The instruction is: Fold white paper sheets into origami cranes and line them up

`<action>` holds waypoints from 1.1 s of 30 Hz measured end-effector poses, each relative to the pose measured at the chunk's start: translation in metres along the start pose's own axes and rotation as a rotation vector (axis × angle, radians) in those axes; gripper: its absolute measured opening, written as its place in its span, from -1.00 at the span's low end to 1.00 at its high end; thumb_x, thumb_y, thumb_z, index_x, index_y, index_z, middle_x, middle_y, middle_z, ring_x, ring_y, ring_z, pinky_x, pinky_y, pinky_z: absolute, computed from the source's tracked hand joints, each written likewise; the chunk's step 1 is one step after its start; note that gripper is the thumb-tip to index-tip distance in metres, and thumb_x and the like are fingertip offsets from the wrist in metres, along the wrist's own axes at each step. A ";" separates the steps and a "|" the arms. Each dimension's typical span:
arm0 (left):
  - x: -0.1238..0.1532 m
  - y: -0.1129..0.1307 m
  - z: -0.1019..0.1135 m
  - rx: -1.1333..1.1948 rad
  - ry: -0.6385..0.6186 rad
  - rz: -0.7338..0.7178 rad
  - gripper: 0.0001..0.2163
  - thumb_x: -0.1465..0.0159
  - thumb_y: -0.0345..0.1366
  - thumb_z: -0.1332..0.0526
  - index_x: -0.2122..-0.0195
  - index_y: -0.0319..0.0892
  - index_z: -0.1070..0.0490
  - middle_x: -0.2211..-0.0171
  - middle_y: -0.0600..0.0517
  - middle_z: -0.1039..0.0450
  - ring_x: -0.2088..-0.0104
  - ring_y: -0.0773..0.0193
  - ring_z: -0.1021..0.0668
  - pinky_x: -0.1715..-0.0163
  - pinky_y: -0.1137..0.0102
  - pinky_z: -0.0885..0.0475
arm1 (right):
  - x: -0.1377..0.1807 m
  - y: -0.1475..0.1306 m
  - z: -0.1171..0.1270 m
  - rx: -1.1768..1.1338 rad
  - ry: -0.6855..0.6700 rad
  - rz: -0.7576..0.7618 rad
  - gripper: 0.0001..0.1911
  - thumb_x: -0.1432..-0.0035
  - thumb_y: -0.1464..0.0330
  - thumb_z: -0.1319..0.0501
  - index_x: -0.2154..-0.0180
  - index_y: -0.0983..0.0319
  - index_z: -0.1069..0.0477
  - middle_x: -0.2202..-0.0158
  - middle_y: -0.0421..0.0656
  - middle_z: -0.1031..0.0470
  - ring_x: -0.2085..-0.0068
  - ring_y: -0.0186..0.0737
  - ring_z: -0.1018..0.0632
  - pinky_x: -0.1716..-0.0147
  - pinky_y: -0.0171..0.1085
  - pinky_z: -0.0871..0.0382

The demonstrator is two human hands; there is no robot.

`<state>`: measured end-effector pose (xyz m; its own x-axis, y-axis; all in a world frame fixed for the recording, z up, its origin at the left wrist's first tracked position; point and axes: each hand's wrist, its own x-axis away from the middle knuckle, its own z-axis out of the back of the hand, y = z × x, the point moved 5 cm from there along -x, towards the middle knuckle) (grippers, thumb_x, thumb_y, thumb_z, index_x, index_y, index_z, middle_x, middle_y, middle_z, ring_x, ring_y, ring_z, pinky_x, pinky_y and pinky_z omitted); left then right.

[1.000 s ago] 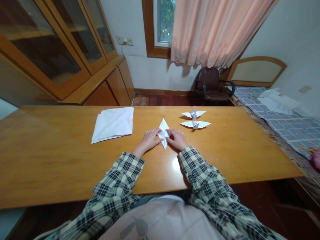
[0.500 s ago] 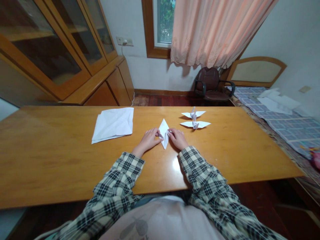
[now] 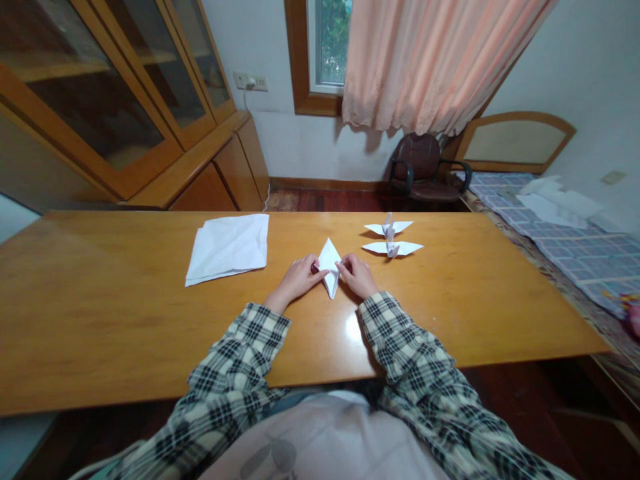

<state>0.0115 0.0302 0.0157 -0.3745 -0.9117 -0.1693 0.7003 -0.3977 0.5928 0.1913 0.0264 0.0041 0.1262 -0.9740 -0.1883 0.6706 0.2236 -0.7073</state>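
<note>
A white sheet of paper folded into a narrow diamond (image 3: pixel 329 253) lies on the wooden table (image 3: pixel 125 333), one point away from me and one toward me. My left hand (image 3: pixel 301 277) pinches its left corner, thumb on top. At the right corner, my right hand (image 3: pixel 358 274) grips the paper between thumb and fingers. The fingertips partly cover both side corners. Right of the diamond stand two finished white paper cranes, a nearer crane (image 3: pixel 393 249) and a farther crane (image 3: pixel 389 229), wings spread.
Left of my hands lies a stack of white paper sheets (image 3: pixel 227 248). Beyond the table are a glass-door cabinet (image 3: pixel 200 167), a brown armchair (image 3: pixel 425 167) and a pink curtain (image 3: pixel 425 67). A bed (image 3: pixel 560 233) with papers on it runs along the right side.
My fingers have shifted slightly on the diamond's side corners. The lower flaps, parted before with a visible slit, now look drawn together. The cranes and the paper stack stay in place.
</note>
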 end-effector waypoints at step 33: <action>0.007 -0.011 0.001 -0.072 -0.031 -0.238 -0.71 -0.25 -0.40 -0.12 0.01 -0.09 -0.43 -0.13 -0.04 -0.33 -0.16 0.13 -0.32 -0.22 0.12 -0.20 | 0.000 0.007 0.010 0.173 -0.095 -0.003 -0.86 -0.14 0.37 -0.20 0.26 0.17 -0.52 0.27 -0.12 -0.44 0.18 -0.14 -0.43 0.10 -0.17 -0.22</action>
<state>0.0008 0.0286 0.0091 -0.5516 -0.7884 -0.2724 0.6314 -0.6081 0.4813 0.2036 0.0272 0.0059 0.1875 -0.9755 -0.1155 0.7857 0.2195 -0.5783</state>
